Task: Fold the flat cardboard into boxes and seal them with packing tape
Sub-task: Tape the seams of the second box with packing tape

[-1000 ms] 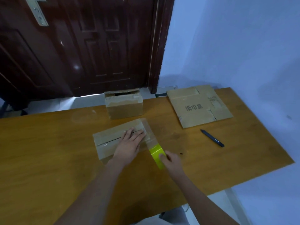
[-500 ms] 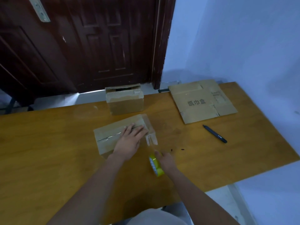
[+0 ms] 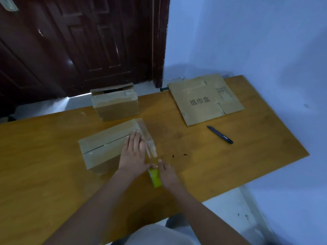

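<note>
Head view, only one here: left hand (image 3: 134, 152) lies flat, fingers straight, pressing the top of the brown folded cardboard box (image 3: 108, 147) near the middle of the orange-brown wooden table (image 3: 44, 174). Right hand (image 3: 167, 174) grips the yellow-green roll of clear packing tape (image 3: 155, 177) just off the box's near right corner; a clear strip runs from the roll up over the box's right end, next to the left fingers. Top flap seam shows as a dark slit, not taped along its length as far as I can tell. A second brown cardboard box (image 3: 115, 103), top flaps partly open, sits at the far table edge. Flat brown cardboard sheet with printed characters (image 3: 205, 99) lies far right, a dark pen (image 3: 220, 134) near it. Handling guess: the box is light, empty, stiff on edges but the flaps give under pressure, so it will slide unless pinned; a flat palm on top is the right hold. Tape film is thin and clingy, likely to wrinkle or stick to itself; hold the roll by its rim and keep tension. Flat sheet: pick up by an edge.
</note>
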`<action>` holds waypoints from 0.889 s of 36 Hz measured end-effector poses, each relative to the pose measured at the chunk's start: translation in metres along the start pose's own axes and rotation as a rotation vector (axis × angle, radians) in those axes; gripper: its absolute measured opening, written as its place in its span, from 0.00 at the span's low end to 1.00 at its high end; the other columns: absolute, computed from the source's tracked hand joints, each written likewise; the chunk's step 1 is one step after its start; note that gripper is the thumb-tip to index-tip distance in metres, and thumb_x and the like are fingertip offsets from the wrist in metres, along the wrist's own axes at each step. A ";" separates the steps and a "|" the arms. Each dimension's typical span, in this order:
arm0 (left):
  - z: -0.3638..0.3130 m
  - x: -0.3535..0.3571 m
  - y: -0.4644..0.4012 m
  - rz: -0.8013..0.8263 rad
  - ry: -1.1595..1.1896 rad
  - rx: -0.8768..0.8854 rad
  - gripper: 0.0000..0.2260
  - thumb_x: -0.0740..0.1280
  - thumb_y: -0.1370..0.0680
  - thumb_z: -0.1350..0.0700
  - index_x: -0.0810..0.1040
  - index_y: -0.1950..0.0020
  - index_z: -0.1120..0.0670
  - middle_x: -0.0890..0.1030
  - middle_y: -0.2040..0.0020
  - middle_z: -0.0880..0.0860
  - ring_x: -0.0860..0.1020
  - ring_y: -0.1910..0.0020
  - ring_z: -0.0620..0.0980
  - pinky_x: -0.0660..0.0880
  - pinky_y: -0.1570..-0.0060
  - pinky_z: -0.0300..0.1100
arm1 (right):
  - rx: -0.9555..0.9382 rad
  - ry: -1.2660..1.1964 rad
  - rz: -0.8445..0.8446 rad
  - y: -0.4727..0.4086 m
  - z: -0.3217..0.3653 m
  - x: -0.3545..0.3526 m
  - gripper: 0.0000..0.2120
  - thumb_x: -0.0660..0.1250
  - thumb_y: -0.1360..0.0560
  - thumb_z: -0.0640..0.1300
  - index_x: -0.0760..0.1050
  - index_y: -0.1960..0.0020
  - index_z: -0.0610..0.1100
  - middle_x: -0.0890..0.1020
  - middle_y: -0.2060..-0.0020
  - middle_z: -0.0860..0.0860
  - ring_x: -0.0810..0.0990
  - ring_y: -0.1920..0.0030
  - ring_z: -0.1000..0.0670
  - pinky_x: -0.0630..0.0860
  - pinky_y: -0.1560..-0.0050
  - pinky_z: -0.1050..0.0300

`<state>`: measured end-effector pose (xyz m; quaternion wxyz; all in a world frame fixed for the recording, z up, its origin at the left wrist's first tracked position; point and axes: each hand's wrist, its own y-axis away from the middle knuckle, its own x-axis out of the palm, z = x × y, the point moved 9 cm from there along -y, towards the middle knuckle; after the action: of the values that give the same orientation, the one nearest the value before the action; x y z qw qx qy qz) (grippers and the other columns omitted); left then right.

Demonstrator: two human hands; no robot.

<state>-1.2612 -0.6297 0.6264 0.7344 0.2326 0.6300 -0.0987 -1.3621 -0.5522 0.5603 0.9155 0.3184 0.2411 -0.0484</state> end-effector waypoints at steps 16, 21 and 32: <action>0.008 0.009 -0.002 0.034 0.019 -0.082 0.56 0.59 0.36 0.24 0.39 0.28 0.62 0.51 0.23 0.60 0.49 0.23 0.57 0.33 0.29 0.47 | 0.229 0.492 -0.440 -0.100 -0.069 -0.232 0.26 0.59 0.21 0.44 0.54 0.27 0.38 0.61 0.31 0.41 0.62 0.32 0.39 0.69 0.41 0.45; 0.008 0.005 -0.005 0.013 0.017 -0.075 0.57 0.56 0.36 0.23 0.32 0.29 0.62 0.44 0.23 0.58 0.46 0.23 0.58 0.31 0.29 0.47 | 0.322 0.585 -0.261 -0.122 -0.100 -0.246 0.25 0.58 0.19 0.48 0.54 0.26 0.42 0.59 0.28 0.43 0.60 0.30 0.40 0.66 0.37 0.41; 0.005 0.001 -0.004 0.088 -0.014 -0.101 0.55 0.53 0.33 0.24 0.31 0.26 0.62 0.36 0.24 0.58 0.35 0.25 0.56 0.32 0.30 0.48 | 0.028 0.693 -0.147 -0.100 -0.086 -0.174 0.12 0.55 0.18 0.46 0.66 0.40 0.40 0.73 0.45 0.42 0.75 0.52 0.43 0.74 0.57 0.49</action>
<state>-1.2585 -0.6349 0.6247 0.7533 0.2220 0.6181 -0.0358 -1.5745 -0.5901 0.5278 0.7688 0.3104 0.5591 -0.0064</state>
